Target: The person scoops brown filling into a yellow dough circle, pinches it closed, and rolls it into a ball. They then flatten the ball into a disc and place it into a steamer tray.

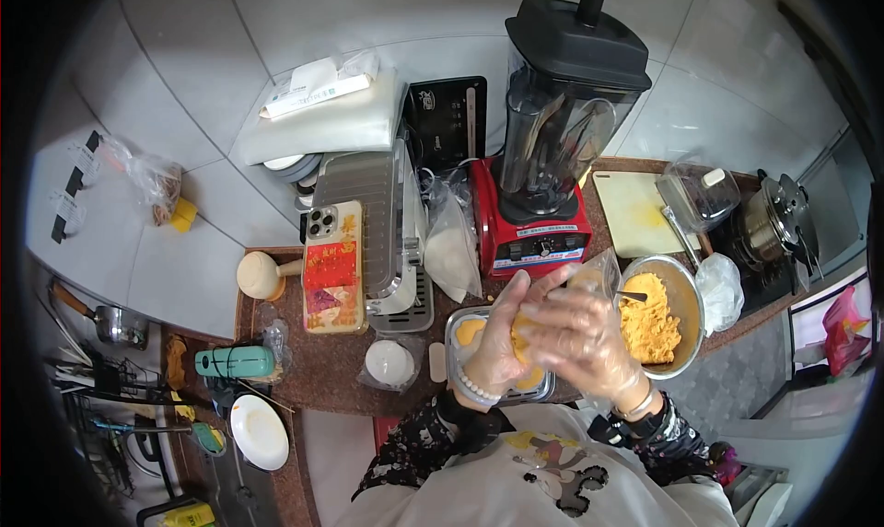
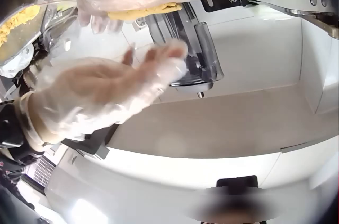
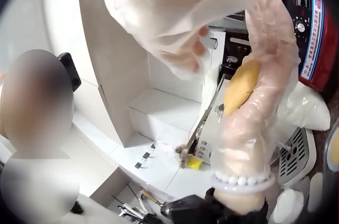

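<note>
Both hands wear clear plastic gloves. On the upturned palm of my left hand (image 1: 493, 343) lies a flattened piece of yellow dough (image 3: 242, 87), its thin edge showing in the left wrist view. The left fingers stretch out straight. My right hand (image 2: 106, 89) faces that palm with its fingers extended and apart from the dough in both wrist views. Below the hands, a clear container (image 1: 449, 332) holds yellow dough pieces (image 1: 471, 331), partly hidden. At the right, a metal bowl (image 1: 692, 311) contains a crumbly yellow dough mass (image 1: 647, 329) with a dark utensil handle (image 1: 633, 296) sticking out.
A red blender (image 1: 534, 237) stands behind the hands, beside a silver appliance (image 1: 364, 214) with a phone (image 1: 333, 269) leaning on it. A cutting board (image 1: 635, 214) and a pot (image 1: 778, 219) are at right. A white plate (image 1: 260, 432) lies at left.
</note>
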{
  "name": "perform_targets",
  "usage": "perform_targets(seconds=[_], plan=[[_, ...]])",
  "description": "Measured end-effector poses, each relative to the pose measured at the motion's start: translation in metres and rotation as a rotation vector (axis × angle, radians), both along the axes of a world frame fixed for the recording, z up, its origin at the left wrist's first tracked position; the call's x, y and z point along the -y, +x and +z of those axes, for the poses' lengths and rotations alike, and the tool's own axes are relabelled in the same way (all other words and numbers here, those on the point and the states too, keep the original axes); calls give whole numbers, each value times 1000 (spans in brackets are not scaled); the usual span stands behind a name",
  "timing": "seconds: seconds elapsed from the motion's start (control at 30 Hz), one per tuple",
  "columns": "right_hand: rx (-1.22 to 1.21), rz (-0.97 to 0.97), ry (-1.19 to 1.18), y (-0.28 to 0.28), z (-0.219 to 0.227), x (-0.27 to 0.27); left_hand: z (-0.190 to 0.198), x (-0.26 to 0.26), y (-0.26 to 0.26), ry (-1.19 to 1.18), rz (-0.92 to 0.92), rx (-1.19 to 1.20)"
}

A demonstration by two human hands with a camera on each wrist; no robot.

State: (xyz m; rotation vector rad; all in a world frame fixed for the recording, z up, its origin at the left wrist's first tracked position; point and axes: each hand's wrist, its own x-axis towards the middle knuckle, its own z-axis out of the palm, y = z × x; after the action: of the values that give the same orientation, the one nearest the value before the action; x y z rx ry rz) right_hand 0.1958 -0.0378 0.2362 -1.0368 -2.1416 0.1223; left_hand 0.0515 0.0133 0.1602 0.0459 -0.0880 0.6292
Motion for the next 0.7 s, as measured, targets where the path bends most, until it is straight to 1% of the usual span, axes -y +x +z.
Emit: perform_targets(seconds=[0.03,0.07,0.17,0.2,0.27,0.3,0.33,0.37,0.4,0.43,0.47,0.57,0.6,0.63,0.7], plan=[[26,27,-16,-1,-2,6,1,0,-2,34,-47,28],[24,-11,-6,-4,-6,10,5,3,-4,16,-103,55],[143,-107,109,-7,-17,23,13,9,-1,127,-114,78],[185,-111,93,-6,-20,27,16,10,-4,170,-125,-17],[164,-99,66,-4,-7,31,37,24,-8,426,77,-252],[155,-94,63,-3,-2,30,30,24,-9,673,221,-319],[118,-144,24,-2,-4,29,23,23,-10,916,399,-419],[170,-147,35,-1,-5,30,16,23,-11,1106,592,-521],[221,-150,44,-1,-6,32,19,29,-7,849,449,-432],[271,-155,54,-1,-8,35,20,28,-3,660,305,-301],[284,-158,153,-1,-22,35,22,28,0,453,171,-188],[359,-196,138,-5,-23,37,18,17,6,3,-227,256],[354,-220,126,-9,-26,40,32,26,3,191,-23,5],[349,-246,119,-13,-29,45,46,34,0,368,144,-299],[343,-290,105,-18,-33,51,29,21,9,51,43,64]])
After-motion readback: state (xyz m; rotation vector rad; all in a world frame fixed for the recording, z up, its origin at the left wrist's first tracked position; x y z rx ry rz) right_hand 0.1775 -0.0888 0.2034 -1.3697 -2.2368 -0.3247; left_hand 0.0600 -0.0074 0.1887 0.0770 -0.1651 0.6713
